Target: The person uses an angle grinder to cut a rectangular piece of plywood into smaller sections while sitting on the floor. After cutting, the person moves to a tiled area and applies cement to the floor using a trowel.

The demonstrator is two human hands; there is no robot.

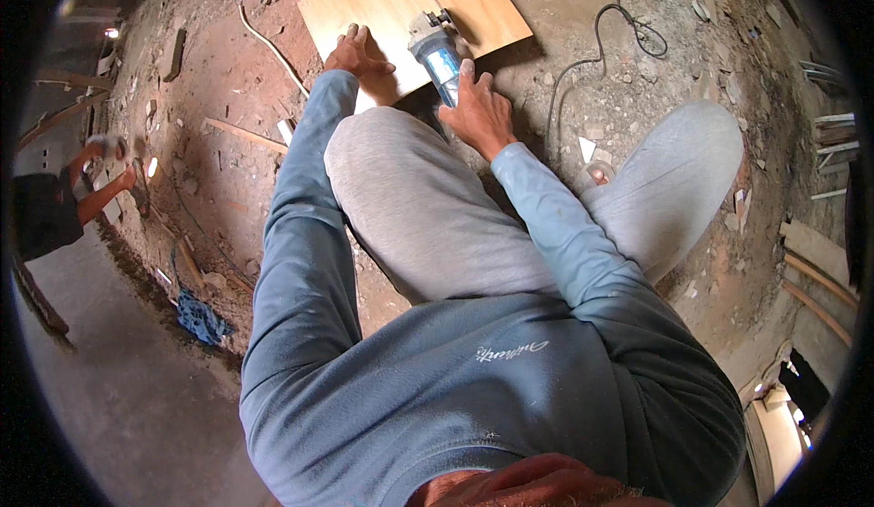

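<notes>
A flat light-brown wooden board lies on the dirt ground in front of my knee. Across its far part runs a dark straight line, which meets the head of a blue and grey angle grinder. My right hand is wrapped round the rear of the grinder's body, one finger stretched along it. The grinder's disc is mostly hidden. On the board's near left part my left hand lies flat with fingers apart, holding nothing.
A black cable curls over the ground at the right. Wood strips, a pale hose and rubble lie at the left, with a blue cloth nearer. Another person's legs show at the far left. Planks lean at the right.
</notes>
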